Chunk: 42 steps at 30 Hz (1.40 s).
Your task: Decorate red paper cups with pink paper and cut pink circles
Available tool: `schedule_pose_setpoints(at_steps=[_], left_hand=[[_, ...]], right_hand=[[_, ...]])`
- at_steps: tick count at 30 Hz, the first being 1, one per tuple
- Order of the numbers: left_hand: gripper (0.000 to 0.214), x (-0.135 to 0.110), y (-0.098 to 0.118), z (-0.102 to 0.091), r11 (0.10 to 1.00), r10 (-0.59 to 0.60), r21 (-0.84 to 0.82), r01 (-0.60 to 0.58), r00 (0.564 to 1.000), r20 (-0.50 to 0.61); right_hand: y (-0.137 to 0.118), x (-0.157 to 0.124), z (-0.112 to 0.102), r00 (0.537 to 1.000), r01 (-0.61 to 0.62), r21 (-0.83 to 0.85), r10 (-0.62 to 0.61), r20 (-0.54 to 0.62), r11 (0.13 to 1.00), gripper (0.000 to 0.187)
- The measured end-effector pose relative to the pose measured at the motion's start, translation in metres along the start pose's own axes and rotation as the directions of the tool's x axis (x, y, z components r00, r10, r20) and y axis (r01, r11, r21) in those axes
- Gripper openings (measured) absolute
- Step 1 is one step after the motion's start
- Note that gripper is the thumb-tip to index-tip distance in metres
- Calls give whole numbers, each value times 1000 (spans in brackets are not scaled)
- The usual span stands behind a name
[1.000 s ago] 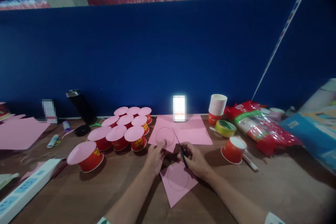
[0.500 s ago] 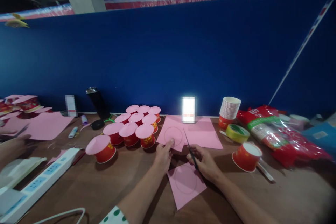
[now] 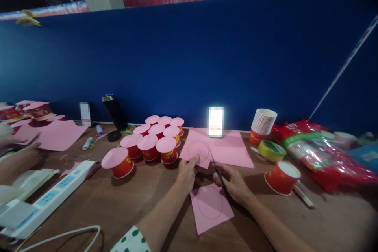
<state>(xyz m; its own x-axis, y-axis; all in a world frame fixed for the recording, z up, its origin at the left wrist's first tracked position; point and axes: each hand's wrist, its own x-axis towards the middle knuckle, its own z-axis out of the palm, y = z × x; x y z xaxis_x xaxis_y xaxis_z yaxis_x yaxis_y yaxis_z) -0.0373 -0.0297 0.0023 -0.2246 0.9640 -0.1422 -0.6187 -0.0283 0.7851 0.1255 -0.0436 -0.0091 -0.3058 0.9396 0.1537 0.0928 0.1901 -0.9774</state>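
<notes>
Pinched in my left hand (image 3: pixel 188 171) is a pink paper piece (image 3: pixel 189 145) with a circle drawn on it, the thumb lying on top near the circle. My right hand (image 3: pixel 232 181) grips dark-handled scissors (image 3: pixel 217 173), whose blades point up along the right edge of that piece. Below my hands, a second pink square (image 3: pixel 211 208) with a drawn circle lies on the table. A larger pink sheet (image 3: pixel 236 149) lies flat behind. To the left stand several red paper cups (image 3: pixel 147 151) topped with pink paper discs.
On the right are a stack of paper cups (image 3: pixel 262 126), yellow-green tape (image 3: pixel 271 150), a single red cup (image 3: pixel 282 179) and red plastic packages (image 3: pixel 313 153). A lit phone (image 3: pixel 215 122) stands at the back. Leftward are a power strip (image 3: pixel 50 201), a black flask (image 3: pixel 114 112) and another person's hands (image 3: pixel 22 157).
The whole view has shifted slightly, so things sit a little further right. My hands keep hold of the paper and scissors, with almost no change between them.
</notes>
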Motion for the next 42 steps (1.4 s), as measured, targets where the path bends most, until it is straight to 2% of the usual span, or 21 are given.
schedule_pose_setpoints(at_steps=[12, 26, 37, 42], left_hand=[[52, -2, 2, 1, 1000, 13, 1, -14, 999, 43], [56, -2, 3, 3, 1000, 6, 1, -6, 1000, 1], [45, 1, 1, -2, 999, -12, 36, 14, 999, -43], [41, 1, 0, -3, 998, 13, 69, -12, 1000, -13]], right_hand=[[1, 0, 0, 998, -57, 17, 57, 25, 998, 44], [3, -1, 1, 992, -123, 65, 121, 27, 990, 46], [-2, 1, 2, 990, -141, 54, 140, 20, 989, 46], [-2, 1, 1, 991, -130, 30, 130, 12, 991, 46]])
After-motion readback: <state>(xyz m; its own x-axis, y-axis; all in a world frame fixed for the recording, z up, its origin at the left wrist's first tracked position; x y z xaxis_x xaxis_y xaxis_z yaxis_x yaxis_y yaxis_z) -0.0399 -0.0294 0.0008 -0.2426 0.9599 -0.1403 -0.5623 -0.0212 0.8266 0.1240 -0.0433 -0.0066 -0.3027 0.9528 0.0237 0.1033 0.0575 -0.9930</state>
